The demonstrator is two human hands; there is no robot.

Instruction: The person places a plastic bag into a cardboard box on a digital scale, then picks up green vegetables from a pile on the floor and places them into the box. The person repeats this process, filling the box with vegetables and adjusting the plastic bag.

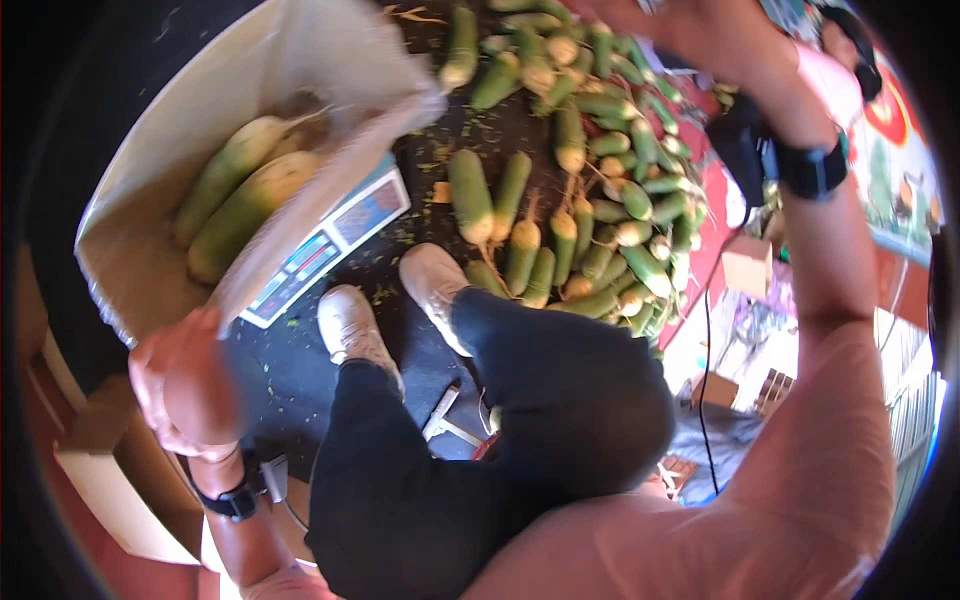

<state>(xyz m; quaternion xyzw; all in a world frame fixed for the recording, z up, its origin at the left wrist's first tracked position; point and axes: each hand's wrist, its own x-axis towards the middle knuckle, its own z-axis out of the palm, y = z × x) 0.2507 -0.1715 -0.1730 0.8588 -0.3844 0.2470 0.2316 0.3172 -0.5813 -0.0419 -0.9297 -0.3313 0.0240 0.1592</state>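
My left hand [187,385] is curled at the near left corner of an open cardboard box [345,185], its fingers against the rim; part of the grip is blurred. Two large green radishes with pale ends lie inside the box, the nearer radish [250,215] beside the farther one [228,172]. Under the box sits a digital scale [330,245], its panel facing me. My right hand [690,35] is raised at the top edge, above the far side of a radish heap [630,180]. Its fingers are partly cut off and smeared, so what it holds cannot be seen.
Between the box and the heap, several loose radishes [470,195] lie on the dark floor. My shoes [355,325] stand near the scale. Another open carton [125,470] is at lower left. A black cable [707,370] hangs on the right. A person [850,50] is at upper right.
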